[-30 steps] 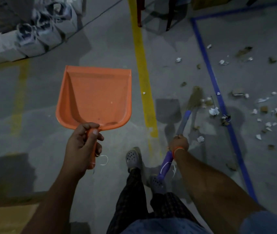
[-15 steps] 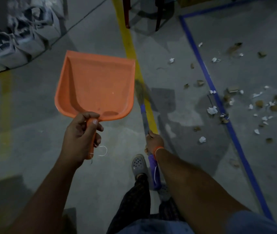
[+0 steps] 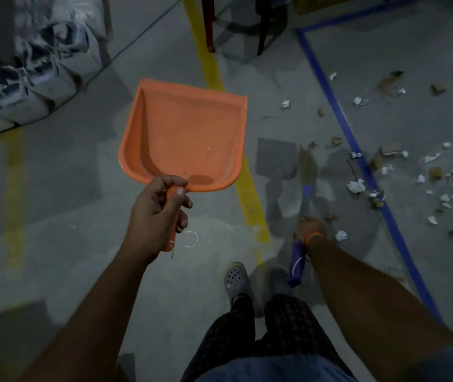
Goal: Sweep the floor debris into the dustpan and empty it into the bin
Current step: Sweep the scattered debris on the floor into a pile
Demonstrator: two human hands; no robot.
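The left hand (image 3: 156, 213) has its fingers (image 3: 180, 193) curled round the handle of an orange plastic dustpan (image 3: 185, 136), held above the grey concrete floor (image 3: 82, 244). The right hand (image 3: 310, 226) grips a purple-handled broom (image 3: 301, 235), its bristles on the floor. Scattered white and brown debris (image 3: 356, 186) lies far right, around a blue tape line (image 3: 357, 150).

One dustpan (image 3: 184, 139), one broom (image 3: 304, 205), two hands (image 3: 155, 213).

Bare concrete floor (image 3: 87, 244) lies open ahead and to the left. Sacks (image 3: 35, 86) block the far left edge. Chair legs (image 3: 208, 26) stand at top centre. Scattered debris (image 3: 424, 172) litters the floor right of the blue tape line (image 3: 357, 150).
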